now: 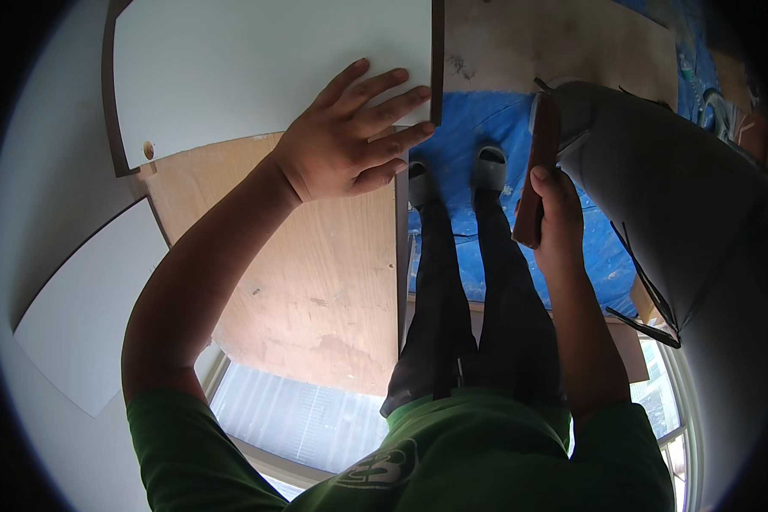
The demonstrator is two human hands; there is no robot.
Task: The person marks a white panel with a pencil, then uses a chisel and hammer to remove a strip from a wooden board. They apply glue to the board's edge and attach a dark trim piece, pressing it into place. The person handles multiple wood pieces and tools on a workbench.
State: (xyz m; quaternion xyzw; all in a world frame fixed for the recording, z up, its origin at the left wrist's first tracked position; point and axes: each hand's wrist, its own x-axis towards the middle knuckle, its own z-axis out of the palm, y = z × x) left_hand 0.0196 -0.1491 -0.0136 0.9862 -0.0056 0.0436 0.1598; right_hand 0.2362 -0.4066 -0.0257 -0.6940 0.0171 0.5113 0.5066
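Brown bar-shaped tool in the right hand, white panel under the left

Right hand (559, 209): closed around the brown bar-shaped tool (541, 152), thumb laid against it, remaining fingers mostly hidden behind. Tool stands lengthwise along the palm's left side; longer portion extends beyond the thumb, shorter end shows below. Pale strip (534, 113) along its far end.

Left hand (346, 141): back upward, fingers spread over the lower right corner of the white panel (264, 77); fingertips reach toward the dark edging (437, 60). Palm pressure: cannot tell.

White panel: one round hole near its lower left corner. Bare plywood board (316, 282) just below it. Second white panel (102, 299) to the left.

Between the hands, farther down: blue sheet (452, 115), with two grey sandals (489, 171) worn on the feet. Right of the tool: large grey-covered object (657, 171), black cords (648, 282) hanging from it. Lower edge: green shirt (486, 444).
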